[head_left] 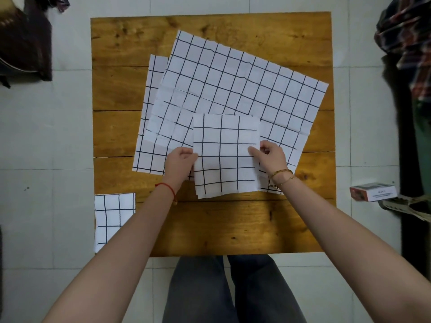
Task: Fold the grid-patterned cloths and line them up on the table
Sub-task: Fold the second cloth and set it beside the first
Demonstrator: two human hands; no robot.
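A folded white cloth with a black grid (pixel 225 157) lies in the middle of the wooden table (pixel 233 224). My left hand (pixel 179 159) pinches its left edge. My right hand (pixel 270 155) pinches its right edge, thumb on top. Under and behind it lies a pile of unfolded grid cloths (pixel 238 87), spread flat and skewed. Another folded grid cloth (pixel 112 217) sits at the table's near left corner, partly hidden by my left forearm.
The table stands on a pale tiled floor. A small box (pixel 373 192) lies on the floor to the right, with checked clothing (pixel 405 38) above it. A dark bag (pixel 23 40) sits at the far left. My legs are below the table's near edge.
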